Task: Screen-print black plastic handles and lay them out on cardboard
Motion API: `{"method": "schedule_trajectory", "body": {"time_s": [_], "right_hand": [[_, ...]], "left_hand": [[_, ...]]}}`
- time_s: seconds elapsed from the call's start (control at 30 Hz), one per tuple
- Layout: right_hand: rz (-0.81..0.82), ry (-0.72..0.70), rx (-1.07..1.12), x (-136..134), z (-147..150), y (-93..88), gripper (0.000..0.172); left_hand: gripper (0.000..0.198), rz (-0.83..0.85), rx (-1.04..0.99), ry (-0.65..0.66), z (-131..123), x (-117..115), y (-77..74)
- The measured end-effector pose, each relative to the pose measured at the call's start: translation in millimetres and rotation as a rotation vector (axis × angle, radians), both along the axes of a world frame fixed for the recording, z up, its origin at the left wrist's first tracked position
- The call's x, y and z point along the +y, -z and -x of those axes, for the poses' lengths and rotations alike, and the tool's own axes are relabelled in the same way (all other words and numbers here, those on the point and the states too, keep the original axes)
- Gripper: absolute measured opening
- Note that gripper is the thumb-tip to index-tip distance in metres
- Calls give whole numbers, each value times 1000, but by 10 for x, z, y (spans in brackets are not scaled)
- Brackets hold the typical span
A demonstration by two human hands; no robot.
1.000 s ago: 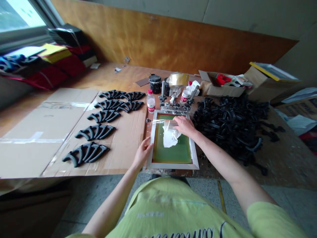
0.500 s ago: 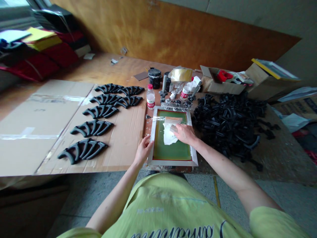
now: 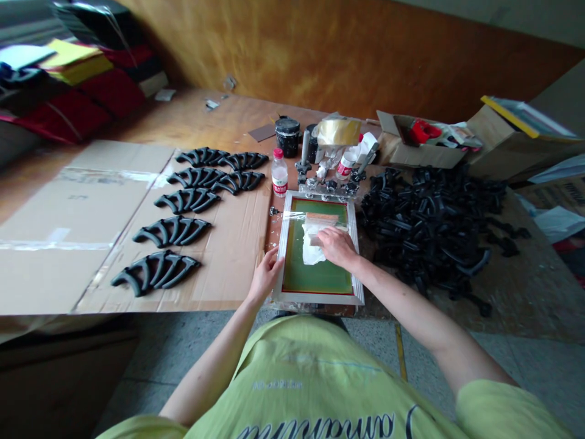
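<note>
A screen printing frame [image 3: 359, 262] with silver edges and green mesh lies at the table's front. White ink [image 3: 314, 255] is spread over the middle of its mesh. My right hand [image 3: 337, 246] is closed round a small flat scraper [image 3: 314, 239], which rests in the ink. Just beyond lies a squeegee [image 3: 322, 217] with a wooden handle, across the upper mesh. At the frame's left side, my left hand [image 3: 266, 274] grips the edge, thumb toward the mesh. A metal clamp [image 3: 326, 188] sits along the frame's far end.
Black curved plastic parts [image 3: 169, 230] lie in rows on cardboard [image 3: 233, 268] to the left. A large heap of black parts [image 3: 429, 225] covers the right side. Behind the frame stand a red-capped bottle [image 3: 280, 174], a black tub [image 3: 287, 137] and an open carton [image 3: 423, 152].
My right hand has shifted slightly with the scraper over the ink. My left hand stays at the frame's edge. The camera view has tilted a little.
</note>
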State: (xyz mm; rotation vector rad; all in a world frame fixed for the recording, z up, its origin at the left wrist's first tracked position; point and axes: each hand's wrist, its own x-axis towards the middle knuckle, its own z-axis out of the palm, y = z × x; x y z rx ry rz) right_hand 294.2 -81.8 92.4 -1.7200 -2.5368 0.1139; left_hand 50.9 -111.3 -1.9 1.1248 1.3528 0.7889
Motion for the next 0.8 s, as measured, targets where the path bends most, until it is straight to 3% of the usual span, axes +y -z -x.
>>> {"method": "schedule_trajectory", "body": {"time_s": [0.13,0.23,0.33,0.43,0.6,0.67,0.73,0.8], "right_hand": [[14,-269,46,-273,-158,36,25],[63,-360,80,-279,-287,-17,23],[80,-285,128,-154,-289,-44,20],[-5,-191,129,-155,-192,42,23],[-25,-282,132,-448,-208,203,28],[15,-281,143,-423,-244,153,23],[25,-187,168,-256,-228,32,19],[-1,-51,199,-9,-173,-137,30]], "left_hand": [[67,-3,-2,8,1,-14,-47],[66,-7,9,-8,-9,-16,-72],[67,2,0,-29,-22,-11,-76],[68,14,-34,-40,-30,-9,-74],[70,36,-57,-60,-44,-10,-101],[70,42,-61,-64,-52,-11,-139],[73,54,-69,-64,-54,-13,-206],[77,72,-89,-61,-45,-18,-311]]}}
